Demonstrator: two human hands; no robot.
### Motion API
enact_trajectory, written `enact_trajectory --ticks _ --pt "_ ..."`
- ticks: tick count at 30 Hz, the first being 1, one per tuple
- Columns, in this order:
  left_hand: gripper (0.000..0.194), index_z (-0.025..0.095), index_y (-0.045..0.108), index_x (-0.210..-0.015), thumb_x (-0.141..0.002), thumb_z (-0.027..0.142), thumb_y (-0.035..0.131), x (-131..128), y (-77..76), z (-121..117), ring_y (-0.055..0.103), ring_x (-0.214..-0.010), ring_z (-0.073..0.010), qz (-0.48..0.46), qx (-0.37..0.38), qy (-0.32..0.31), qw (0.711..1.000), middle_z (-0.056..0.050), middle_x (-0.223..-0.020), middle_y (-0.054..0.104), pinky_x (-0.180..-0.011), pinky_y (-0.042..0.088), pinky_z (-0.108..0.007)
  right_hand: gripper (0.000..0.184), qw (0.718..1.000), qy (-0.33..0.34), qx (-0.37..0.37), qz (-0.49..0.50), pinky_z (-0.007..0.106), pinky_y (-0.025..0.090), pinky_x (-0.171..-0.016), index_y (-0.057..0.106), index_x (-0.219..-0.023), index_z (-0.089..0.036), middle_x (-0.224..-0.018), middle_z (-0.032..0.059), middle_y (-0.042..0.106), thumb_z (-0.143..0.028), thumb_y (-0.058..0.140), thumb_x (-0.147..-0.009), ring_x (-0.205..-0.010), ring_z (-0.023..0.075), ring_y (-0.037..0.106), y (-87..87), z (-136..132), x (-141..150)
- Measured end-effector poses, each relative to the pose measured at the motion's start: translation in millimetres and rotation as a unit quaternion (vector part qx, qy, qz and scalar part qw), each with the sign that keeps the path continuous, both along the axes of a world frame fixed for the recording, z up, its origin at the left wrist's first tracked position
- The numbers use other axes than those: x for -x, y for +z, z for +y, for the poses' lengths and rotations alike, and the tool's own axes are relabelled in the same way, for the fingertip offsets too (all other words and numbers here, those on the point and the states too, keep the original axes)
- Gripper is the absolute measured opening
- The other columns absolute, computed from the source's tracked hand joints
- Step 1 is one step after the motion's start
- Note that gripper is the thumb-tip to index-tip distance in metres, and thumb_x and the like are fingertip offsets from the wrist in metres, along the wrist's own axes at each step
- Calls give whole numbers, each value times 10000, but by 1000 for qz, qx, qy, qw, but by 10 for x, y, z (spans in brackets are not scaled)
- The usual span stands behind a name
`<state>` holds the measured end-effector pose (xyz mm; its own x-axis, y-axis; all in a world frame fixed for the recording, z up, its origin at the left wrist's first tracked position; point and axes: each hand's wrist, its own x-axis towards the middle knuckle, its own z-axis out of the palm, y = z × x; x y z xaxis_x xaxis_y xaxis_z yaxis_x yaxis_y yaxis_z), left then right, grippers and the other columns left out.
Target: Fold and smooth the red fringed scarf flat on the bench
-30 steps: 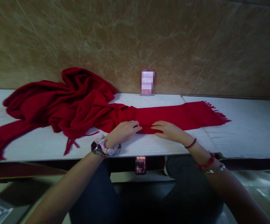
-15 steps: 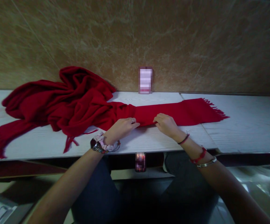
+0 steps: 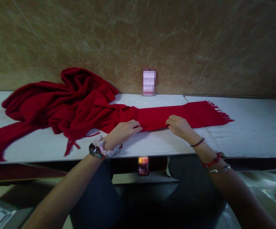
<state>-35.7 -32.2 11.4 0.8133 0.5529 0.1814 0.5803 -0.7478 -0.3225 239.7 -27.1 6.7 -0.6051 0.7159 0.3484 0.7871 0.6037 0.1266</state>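
1. We are having the red scarf on the white table. Counting from the space between our hands, its big crumpled heap is sitting at ten o'clock. Its smooth, flat part is running toward three o'clock, ending in fringe.
2. We are touching the scarf's near edge with our left hand. Its fingers are bending and staying close together, with the thumb near them. We cannot tell if they are pinching cloth.
3. We are touching the same edge with our right hand, at three o'clock from the left one. Its fingers are curling in a bunch, and we cannot tell if they are pinching.
4. We are wearing a ring, a watch and a pale hair tie on the left, and a red band on the right.
5. A blurry box shape is standing at twelve o'clock, by the brown wall.
6. A small blurry thing is showing at six o'clock, past the table's near edge.
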Motion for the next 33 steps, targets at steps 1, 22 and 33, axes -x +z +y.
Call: enact_trajectory --ticks 1,22,33 --pt "313 198 552 -1114 -877 80 385 -2 10 4 526 -915 -150 -7 -8 3 1000 -57 -1043 569 -658 453 -224 192 1000 -6 -16 -1 275 387 -652 611 -733 -150 -753 76 591 -59 451 -788 -728 177 506 3 -7 11" --pt "236 136 572 -963 -866 240 384 -103 -17 9 511 -1018 -181 -54 141 -22 988 -79 -1077 572 -906 396 -305 329 983 83 155 59 359 414 -868 609 -1104 -189 -1054 89 576 -316 375 -911 -988 191 505 -131 79 99" --pt "264 112 566 -996 -868 114 335 -379 -122 32 550 -865 -216 -21 54 133 989 -119 -936 570 -719 467 -330 397 989 -30 142 14 353 443 -793 524 -1227 -207 -1135 98 526 -342 310 -921 -982 217 497 -120 183 186"
